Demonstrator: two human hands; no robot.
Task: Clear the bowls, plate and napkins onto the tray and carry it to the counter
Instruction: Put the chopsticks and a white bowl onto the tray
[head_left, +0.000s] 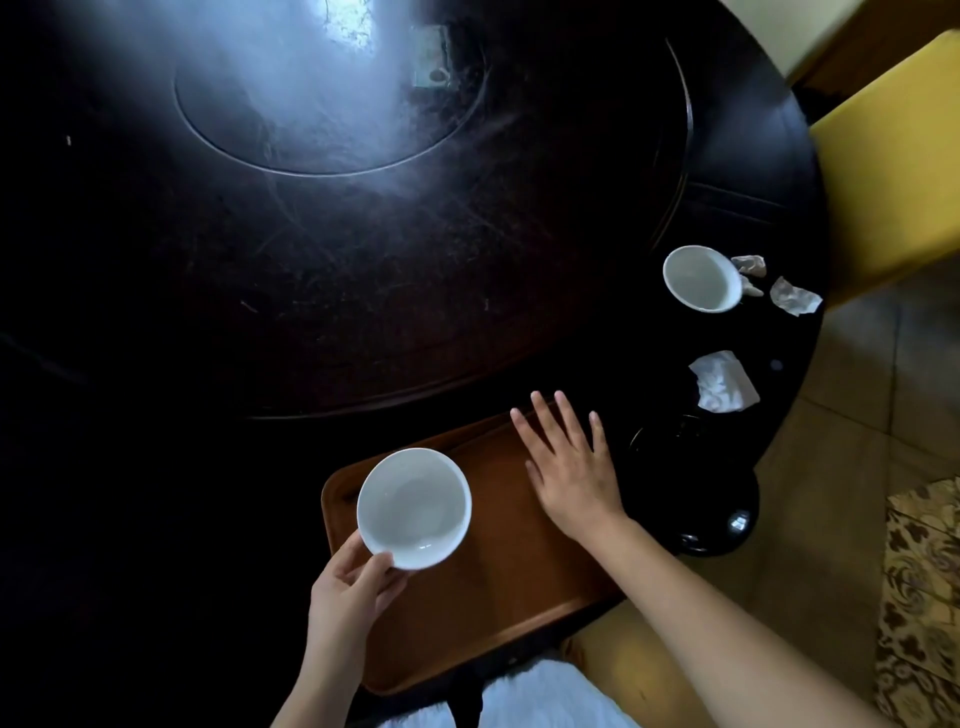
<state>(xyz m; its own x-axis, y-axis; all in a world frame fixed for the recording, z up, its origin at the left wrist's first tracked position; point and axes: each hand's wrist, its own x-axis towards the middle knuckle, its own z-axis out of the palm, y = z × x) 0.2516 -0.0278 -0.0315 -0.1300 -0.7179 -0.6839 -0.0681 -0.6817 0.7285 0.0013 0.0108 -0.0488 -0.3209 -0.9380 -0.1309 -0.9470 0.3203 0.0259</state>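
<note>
Dark round table, tray at its near edge. Left hand pinches a bowl over the tray; right hand, empty and spread flat, is nearer the second bowl, napkins and, probably, a dark plate right of the tray.

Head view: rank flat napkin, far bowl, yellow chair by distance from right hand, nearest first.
From the right hand, open over the tray:
1. Flat napkin, just beyond and right of the fingertips, near the table edge.
2. Far bowl, farther up the right side of the table, crumpled napkins beside it.
3. Yellow chair, past the table edge, upper right.
</note>
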